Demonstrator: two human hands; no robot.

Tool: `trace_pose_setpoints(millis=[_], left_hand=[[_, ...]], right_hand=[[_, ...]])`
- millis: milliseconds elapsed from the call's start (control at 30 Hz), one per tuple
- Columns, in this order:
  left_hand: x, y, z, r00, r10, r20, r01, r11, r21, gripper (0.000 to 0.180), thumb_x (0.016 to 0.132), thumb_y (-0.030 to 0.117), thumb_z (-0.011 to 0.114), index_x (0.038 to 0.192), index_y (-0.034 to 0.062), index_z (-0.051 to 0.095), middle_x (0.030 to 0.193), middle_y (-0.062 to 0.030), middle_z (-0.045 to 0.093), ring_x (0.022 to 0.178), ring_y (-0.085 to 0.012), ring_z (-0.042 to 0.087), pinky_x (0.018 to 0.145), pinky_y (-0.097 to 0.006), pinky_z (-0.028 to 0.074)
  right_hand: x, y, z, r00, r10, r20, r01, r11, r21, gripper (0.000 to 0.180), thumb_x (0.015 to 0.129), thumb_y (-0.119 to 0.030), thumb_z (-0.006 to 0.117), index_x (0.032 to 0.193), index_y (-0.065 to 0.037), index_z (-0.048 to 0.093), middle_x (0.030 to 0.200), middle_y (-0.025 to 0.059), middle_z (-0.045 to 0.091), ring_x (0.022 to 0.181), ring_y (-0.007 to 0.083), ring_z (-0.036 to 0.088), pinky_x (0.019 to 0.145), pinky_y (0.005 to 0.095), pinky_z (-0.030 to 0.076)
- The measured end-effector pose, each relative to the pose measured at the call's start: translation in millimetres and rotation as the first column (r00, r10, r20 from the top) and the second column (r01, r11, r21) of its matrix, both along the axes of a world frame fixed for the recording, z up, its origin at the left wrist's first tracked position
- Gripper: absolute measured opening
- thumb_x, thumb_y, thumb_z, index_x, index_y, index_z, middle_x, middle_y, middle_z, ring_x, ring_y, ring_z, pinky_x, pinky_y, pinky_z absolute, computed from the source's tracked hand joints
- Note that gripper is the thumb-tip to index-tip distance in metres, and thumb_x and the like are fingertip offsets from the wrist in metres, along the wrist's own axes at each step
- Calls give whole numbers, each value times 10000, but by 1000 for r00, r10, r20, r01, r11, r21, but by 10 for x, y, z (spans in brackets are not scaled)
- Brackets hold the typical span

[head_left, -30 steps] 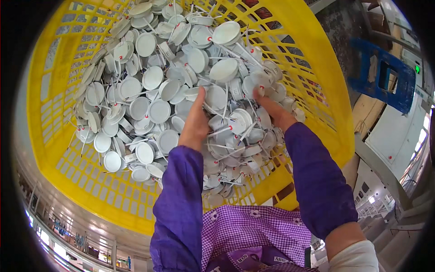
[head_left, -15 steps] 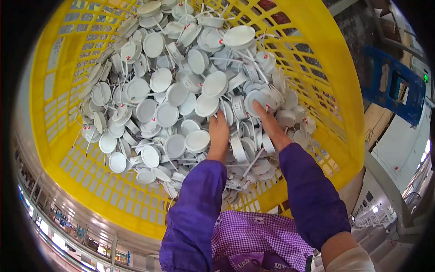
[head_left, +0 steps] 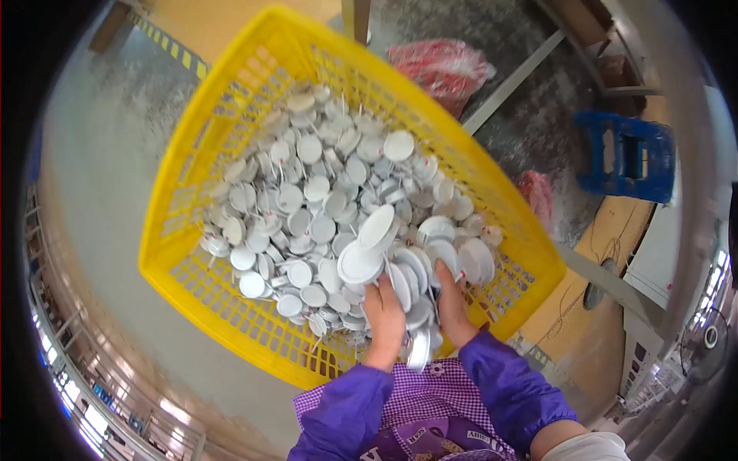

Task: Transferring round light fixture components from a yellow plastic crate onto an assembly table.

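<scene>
A yellow plastic basket (head_left: 219,342) holds a heap of white round discs (head_left: 290,198), many with thin white wires and some with small red tips. Above the near side of the heap, my left hand (head_left: 384,316) and my right hand (head_left: 455,313) hold a loose bunch of white discs (head_left: 411,270) between them. Two large discs lean out over the left fingers, and others hang below, near the basket's front rim. Both hands are closed around the bunch; the fingers underneath are hidden by it.
A blue plastic stool (head_left: 596,157) stands on the floor to the right. Red and clear plastic bags (head_left: 438,69) lie behind the basket. A grey metal bar (head_left: 511,81) runs along the right, and a round fan (head_left: 709,338) stands at the far right.
Both hands have risen out of the heap toward me, bringing a bunch of discs up. The basket now appears smaller and turned, with more of the floor in view.
</scene>
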State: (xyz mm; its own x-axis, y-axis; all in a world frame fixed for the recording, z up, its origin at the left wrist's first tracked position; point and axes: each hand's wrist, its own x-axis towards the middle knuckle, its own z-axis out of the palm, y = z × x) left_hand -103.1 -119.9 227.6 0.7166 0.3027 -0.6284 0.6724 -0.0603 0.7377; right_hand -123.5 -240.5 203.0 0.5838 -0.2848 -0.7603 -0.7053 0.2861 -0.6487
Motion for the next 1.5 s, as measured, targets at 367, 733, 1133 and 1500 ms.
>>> trace_pose_setpoints(millis=[367, 733, 1133, 1500], left_hand=[[476, 77, 3295, 864, -73, 497, 196, 960, -199, 422, 964, 155, 393, 1332, -51, 370, 1290, -229, 400, 1190, -302, 445, 988, -375, 364], [3446, -2428, 5029, -97, -776, 623, 47, 622, 782, 416, 922, 251, 393, 1179, -64, 482, 1121, -298, 553, 1034, -463, 518, 863, -453, 423], [3622, -3063, 5479, -4, -738, 674, 600, 538, 592, 392, 903, 252, 557, 1206, 4, 553, 1161, -136, 595, 1054, -200, 579, 876, -298, 442], [1781, 537, 2088, 890, -246, 384, 226, 969, 95, 240, 920, 119, 550, 1128, -1, 542, 985, -69, 594, 891, -131, 560, 789, -263, 453]], right_hand=[[676, 131, 3443, 883, -233, 407, 175, 969, 177, 407, 906, -299, 556, 1170, 9, 535, 1107, 60, 582, 1015, 146, 532, 899, 311, 418], [2601, -2207, 5502, 471, -426, 772, 225, 905, 362, 515, 845, -508, 507, 1112, -73, 571, 957, 75, 619, 829, 196, 616, 704, 348, 520], [3208, -3876, 5386, 794, 51, 606, 394, 716, -576, 541, 827, -327, 642, 1257, -24, 511, 1279, 163, 504, 1155, 294, 499, 876, 437, 463], [827, -1239, 3291, 584, 663, 469, -338, 724, -601, 399, 801, -93, 638, 1185, -31, 551, 1126, 145, 607, 1038, 255, 593, 826, 322, 487]])
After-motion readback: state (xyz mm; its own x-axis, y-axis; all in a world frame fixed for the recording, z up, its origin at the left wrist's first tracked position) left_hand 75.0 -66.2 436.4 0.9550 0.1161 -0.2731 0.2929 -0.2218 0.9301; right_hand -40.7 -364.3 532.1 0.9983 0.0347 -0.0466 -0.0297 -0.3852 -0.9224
